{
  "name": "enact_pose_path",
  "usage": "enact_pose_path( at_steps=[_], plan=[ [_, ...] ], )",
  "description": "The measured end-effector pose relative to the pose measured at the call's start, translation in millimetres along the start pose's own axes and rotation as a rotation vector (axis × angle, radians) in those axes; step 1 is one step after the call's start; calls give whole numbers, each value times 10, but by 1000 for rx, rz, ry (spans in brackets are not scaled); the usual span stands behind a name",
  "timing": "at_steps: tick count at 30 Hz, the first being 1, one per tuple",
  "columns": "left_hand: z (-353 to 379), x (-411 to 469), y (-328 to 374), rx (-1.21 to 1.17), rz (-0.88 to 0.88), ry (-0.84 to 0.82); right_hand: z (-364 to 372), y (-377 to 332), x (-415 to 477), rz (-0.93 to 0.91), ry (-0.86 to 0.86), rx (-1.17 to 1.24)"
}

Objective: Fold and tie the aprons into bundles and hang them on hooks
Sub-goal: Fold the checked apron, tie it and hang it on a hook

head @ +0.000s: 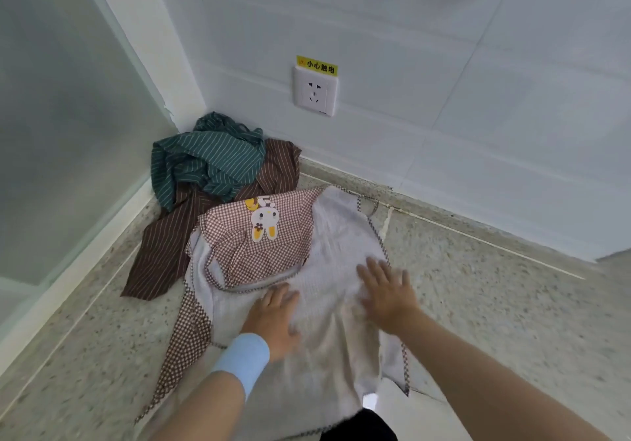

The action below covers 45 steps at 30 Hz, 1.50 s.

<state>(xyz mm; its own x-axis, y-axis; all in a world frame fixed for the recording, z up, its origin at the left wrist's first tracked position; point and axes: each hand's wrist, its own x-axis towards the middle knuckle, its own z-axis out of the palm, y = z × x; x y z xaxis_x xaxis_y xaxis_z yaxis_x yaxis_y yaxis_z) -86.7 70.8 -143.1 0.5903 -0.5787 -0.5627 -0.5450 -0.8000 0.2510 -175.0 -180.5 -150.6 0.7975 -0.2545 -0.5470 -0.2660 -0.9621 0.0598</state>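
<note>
**A:** Where does the apron lie from the hands?

**B:** Right under them. The stone surface (478,304) runs back to a corner between a white tiled wall (444,64) and a frosted panel (51,133). I cannot tell whether it is a floor or a counter. The checked apron (324,242) is spread on it, its long axis running from the near edge away toward that corner. Its pale quilted lining faces up, and a red-check part is turned over at the far left.

**A:** And the others?

**B:** A brown striped apron (164,246) lies crumpled just beyond it, partly beneath its far-left edge. A green striped one (205,163) is heaped on the brown, tight in the corner. Both look thin and limp.

**A:** The hands?

**B:** Both lie flat, palms down, fingers spread, gripping nothing. They sit side by side but apart on the near half. The left hand (273,317) is by the check flap's edge, and the right hand (386,293) is on the lining toward the right hem. I judge this to be smoothing before a fold, and the left hand is nearer the loose check strap along the left edge.

**A:** Small things?

**B:** A socket (314,93) on the wall, a rabbit patch (264,220) at the apron's far end, and a blue wristband (242,358) on the left wrist.
</note>
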Motion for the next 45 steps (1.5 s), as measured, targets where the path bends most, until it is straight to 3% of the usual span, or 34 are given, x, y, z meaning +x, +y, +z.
enact_pose_path(
  at_steps=[2, 5, 7, 9, 12, 17, 22, 26, 29, 33, 36, 40, 45],
  plan=[
    [-66, -13, 7, -59, -2, 72, -145, 147, 60, 108, -15, -54],
    [-88, -94, 9, -29, -20, 252, -286, 59, -44, 158, 128, 54],
    [-28, -190, -4, 36, -80, 224, -197, -135, -186, 6, 163, 140],
    [65, -265, -15, 31, -113, 99, -58, -298, -321, -128, 63, 178],
    [95, -328, -34, -81, -47, -50, 42, -236, -287, -79, 0, 104],
    [30, -329, -187, -247, -88, 127, -293, -218, -108, 39, 31, -22],
    [50, -437, -454, -126, -123, 159, -530, -923, -119, -265, 272, -49],
    [90, -614, -743, 17, -99, 54, -420, -1382, -33, -444, 82, 4],
    [47, -712, -1021, 133, -246, 56, -354, -1404, 35, -402, -5, -29],
    [-180, -724, -1312, 152, -600, -36, -373, -1360, 149, -452, 95, -98],
    [-474, -540, -1314, 34, -675, 200, -524, -1435, 304, -455, 161, -42],
    [-828, -74, -1255, -240, -541, 496, -871, -1579, 653, -480, 297, 88],
    [-1154, 463, -1354, -232, -509, 387, -1313, -1747, 1139, -425, 254, 194]
  ],
)
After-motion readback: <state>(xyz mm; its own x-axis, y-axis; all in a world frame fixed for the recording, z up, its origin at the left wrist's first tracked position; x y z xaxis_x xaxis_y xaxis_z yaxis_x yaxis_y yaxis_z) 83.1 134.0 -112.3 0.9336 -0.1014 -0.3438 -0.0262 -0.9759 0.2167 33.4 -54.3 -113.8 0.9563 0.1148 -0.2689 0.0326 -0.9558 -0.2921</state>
